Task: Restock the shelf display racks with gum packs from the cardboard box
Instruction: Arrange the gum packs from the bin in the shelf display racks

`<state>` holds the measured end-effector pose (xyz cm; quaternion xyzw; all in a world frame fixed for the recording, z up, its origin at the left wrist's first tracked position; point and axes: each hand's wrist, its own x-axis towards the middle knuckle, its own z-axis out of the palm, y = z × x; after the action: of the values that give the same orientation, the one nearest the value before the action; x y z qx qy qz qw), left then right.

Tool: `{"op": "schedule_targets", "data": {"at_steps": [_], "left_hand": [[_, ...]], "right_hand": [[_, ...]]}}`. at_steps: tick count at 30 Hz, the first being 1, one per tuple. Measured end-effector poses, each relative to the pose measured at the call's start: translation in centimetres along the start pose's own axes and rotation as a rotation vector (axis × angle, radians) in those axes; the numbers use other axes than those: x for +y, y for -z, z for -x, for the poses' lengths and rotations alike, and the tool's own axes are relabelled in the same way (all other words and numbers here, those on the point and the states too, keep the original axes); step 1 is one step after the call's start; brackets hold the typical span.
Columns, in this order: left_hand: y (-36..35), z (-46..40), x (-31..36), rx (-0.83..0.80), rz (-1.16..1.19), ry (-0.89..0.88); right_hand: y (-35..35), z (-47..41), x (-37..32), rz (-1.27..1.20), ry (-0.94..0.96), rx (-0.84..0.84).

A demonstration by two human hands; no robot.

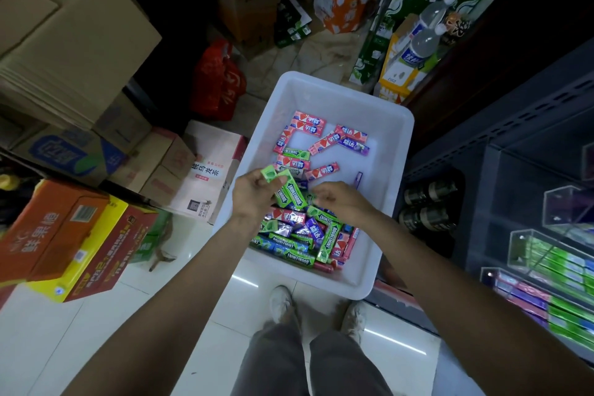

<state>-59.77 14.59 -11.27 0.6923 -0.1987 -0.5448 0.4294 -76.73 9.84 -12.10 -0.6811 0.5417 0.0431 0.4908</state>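
Left hand point(254, 194) fingers grip green gum packs point(289, 191).

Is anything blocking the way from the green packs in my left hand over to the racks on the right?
The right hand and forearm lie between the green gum packs in the left hand and the display racks. Otherwise only the white bin rim, low down.

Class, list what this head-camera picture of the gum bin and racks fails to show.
- Right hand, head view: fingertips curl under, so any grip on a pack is hidden.
- Display racks: cut off by the right edge and blurred.
- Gum packs in the left hand: count hidden by overlap.
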Motion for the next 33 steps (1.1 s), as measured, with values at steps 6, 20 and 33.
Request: {"op": "schedule_targets", "data": {"at_steps": [6, 20, 33], "left_hand": [[1.0, 0.5, 0.0, 0.016, -0.103, -0.029], [-1.6, 5.2, 2.0, -0.036, -0.001, -0.126], [-19.8, 19.4, 6.2, -0.411, -0.060, -0.392]], "right_hand": [[-1.3, -1.0, 0.8, 0.323, 0.007, -0.050], [2.5, 4.9, -0.5, -0.072, 0.136, 0.331], [14.8, 25.9, 8.2, -0.262, 0.236, 0.628]]}}
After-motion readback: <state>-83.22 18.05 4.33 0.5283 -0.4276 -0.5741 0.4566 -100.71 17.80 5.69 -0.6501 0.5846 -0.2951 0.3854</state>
